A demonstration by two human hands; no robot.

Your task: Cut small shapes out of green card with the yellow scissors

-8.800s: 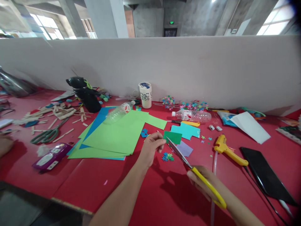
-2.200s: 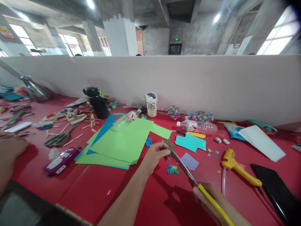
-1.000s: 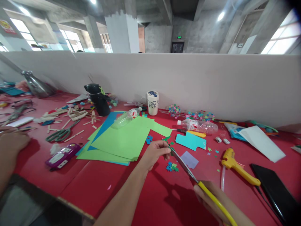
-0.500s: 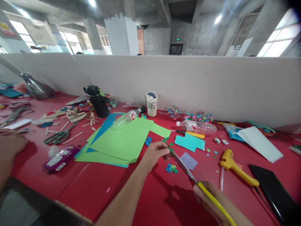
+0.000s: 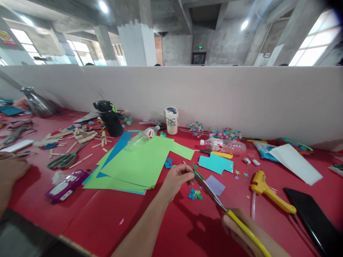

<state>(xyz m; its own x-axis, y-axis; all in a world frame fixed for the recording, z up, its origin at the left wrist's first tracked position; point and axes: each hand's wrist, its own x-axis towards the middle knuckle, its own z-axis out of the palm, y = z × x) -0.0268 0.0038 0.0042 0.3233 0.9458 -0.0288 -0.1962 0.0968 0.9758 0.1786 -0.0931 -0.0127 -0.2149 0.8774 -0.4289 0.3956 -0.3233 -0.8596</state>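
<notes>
My left hand (image 5: 177,182) pinches a small scrap of green paper (image 5: 198,174) between thumb and fingertips. Around the yellow handles of a pair of scissors (image 5: 213,195), my right hand (image 5: 237,225) is closed. The blades point up and to the left, with their tips at the green paper close to my left fingertips. Just below lies a small heap of blue, green and yellow paper stars (image 5: 195,194). A lilac paper square (image 5: 215,185) sits beside the blades, and a notched turquoise sheet (image 5: 215,163) lies beyond it.
Green sheets (image 5: 134,167) and a plastic bottle (image 5: 142,138) lie left of centre. On the right are a yellow glue gun (image 5: 270,192) and a black phone (image 5: 308,210). Another person's hand (image 5: 16,169) is at far left, near green-handled scissors (image 5: 65,160) and a purple device (image 5: 66,185).
The green paper at my left fingertips shows less spread-out shape than before. Both hands keep nearly the same place, while the view has tilted slightly upward.
</notes>
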